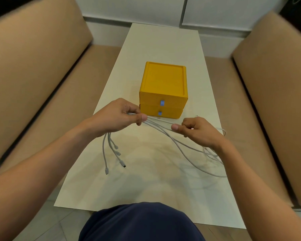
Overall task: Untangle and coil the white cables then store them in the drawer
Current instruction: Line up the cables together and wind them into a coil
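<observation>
Several white cables (165,133) run as one bundle between my hands above the cream table (146,180). My left hand (119,117) pinches the bundle between thumb and fingers; the plug ends (114,153) hang loose below it. My right hand (196,131) holds the same strands with curled fingers, and the rest trails in loose loops (214,159) to the table's right edge. The yellow drawer box (162,89) stands just behind my hands, with both drawers pushed in and a small blue pull on each.
Tan sofa cushions (33,80) flank the narrow table on both sides, the right cushion (274,87) close to the trailing loops. A white wall lies beyond the table's far end. My dark-clothed knee (142,223) sits at the near edge.
</observation>
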Action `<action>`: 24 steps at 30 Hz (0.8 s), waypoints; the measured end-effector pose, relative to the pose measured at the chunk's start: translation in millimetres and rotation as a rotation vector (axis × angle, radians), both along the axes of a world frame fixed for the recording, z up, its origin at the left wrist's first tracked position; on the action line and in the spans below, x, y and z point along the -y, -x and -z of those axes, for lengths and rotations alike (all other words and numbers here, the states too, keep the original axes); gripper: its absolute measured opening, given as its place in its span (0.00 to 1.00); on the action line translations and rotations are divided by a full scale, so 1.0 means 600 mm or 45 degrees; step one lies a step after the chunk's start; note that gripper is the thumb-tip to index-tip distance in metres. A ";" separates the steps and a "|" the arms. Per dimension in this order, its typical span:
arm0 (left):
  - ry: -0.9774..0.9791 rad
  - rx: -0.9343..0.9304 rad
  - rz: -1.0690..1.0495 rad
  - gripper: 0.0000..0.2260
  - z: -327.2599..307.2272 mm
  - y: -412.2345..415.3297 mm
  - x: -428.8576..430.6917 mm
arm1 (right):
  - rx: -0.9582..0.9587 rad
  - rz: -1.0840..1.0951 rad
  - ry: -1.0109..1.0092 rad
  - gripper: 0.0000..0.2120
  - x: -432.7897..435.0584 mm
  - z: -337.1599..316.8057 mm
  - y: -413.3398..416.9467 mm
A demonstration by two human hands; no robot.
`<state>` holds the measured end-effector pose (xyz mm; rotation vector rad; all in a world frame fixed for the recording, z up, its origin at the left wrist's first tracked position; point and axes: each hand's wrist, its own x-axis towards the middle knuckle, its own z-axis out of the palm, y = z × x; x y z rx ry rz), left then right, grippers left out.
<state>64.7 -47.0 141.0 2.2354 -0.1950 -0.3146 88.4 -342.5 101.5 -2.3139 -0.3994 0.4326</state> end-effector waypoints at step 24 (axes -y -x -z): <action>-0.039 0.008 -0.159 0.14 0.016 0.001 -0.018 | -0.312 0.064 -0.295 0.12 0.089 0.050 -0.022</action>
